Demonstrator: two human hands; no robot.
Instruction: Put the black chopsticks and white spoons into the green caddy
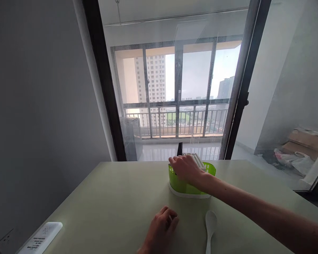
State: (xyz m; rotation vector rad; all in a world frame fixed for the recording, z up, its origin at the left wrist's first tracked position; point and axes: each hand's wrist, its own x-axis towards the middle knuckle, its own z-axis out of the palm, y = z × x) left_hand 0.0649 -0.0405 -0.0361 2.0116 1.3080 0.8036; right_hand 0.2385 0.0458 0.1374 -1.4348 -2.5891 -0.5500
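Observation:
My right hand (184,167) reaches over the left part of a green plastic utensil holder (187,186) with a white base. Its fingers are closed about a black utensil (180,149), whose flat end sticks up behind the knuckles; its kind is hidden. White slotted dividers (197,160) rise from the holder beside the hand. Lower down, my left hand (163,224) rests on the table with fingers loosely bent, a gap between thumb and fingers, and nothing seen in it. A white spoon (211,225) lies on the table to its right.
The pale green table (116,204) reaches toward a glass sliding door with a dark frame (106,77). A white power strip (41,238) lies at the table's lower left. Beyond the glass at right are a cardboard box (307,143) and plastic bags. A grey wall stands on the left.

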